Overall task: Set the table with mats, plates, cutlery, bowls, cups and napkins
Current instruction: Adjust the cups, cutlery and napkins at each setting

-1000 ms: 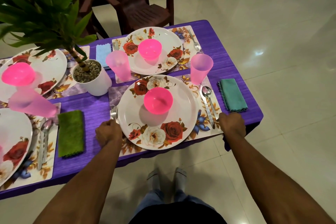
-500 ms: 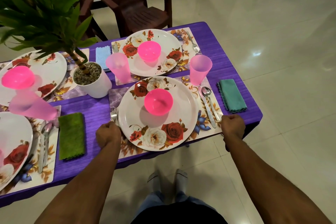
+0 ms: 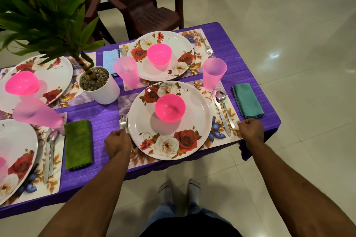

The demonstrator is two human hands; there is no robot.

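The counter (image 3: 240,48) is a long surface under a purple, finely streaked cloth. On it, between the two hands, lies the nearest floral placemat (image 3: 219,136), a thin, glossy rectangle whose near edge hangs past the counter edge. The left hand (image 3: 117,143) grips the mat's left edge with curled fingers, just beside the fork (image 3: 123,121); the right hand (image 3: 250,130) pinches the mat's right corner, fingers curled under.

Between the hands, the round rose-print plate (image 3: 173,138) sits on the mat, smooth and shiny, probably melamine. On it, beyond the fingers, stands a bright pink plastic bowl (image 3: 170,108). Ahead of the right fingers a translucent pink tumbler (image 3: 214,73) stands on the mat's far corner, tall and narrow-footed. Right of those fingers, a teal napkin (image 3: 248,100) with a scalloped edge lies on the cloth. Just ahead of them lie a steel knife (image 3: 221,116) and spoon (image 3: 223,104).

The likely risk: a jerky or uneven pull on the mat could tip the tumbler, slide the bowl across the slick plate, or scatter the cutlery. Drawing the mat further toward the body could leave the plate overhanging.
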